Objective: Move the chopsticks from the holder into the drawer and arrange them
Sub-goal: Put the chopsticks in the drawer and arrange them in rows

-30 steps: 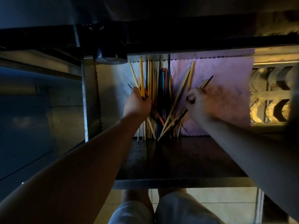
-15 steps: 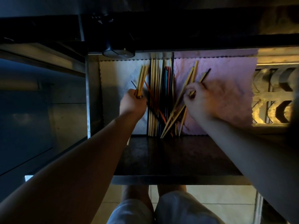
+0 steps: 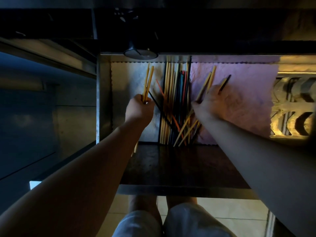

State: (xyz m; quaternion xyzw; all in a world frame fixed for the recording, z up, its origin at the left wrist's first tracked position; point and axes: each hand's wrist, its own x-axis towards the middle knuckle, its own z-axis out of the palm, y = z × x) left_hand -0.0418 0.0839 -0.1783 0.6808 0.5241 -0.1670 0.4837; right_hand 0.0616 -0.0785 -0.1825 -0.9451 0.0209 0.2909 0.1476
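An open metal drawer [image 3: 171,191] holds a pile of chopsticks [image 3: 172,103], yellow, black, blue and orange, mostly lined up lengthwise in the middle. My left hand [image 3: 139,110] is closed around a few yellow chopsticks [image 3: 148,82], held upright-ish left of the pile over a white liner [image 3: 130,79]. On the pile's right side, my right hand [image 3: 211,102] grips several slanted yellow and dark-tipped chopsticks [image 3: 207,82] over a pink liner [image 3: 242,93]. A dark round holder [image 3: 140,53] sits at the drawer's far edge.
A perforated yellow-lit tray [image 3: 292,106] lies to the right of the pink liner. The drawer's left wall [image 3: 102,100] is metal, with a dark cabinet front beyond. My legs [image 3: 171,219] and tiled floor show below the drawer front.
My left hand has drawn its yellow chopsticks leftward out of the pile onto the white liner. My right hand has shifted slightly up along the slanted sticks, gathering them closer.
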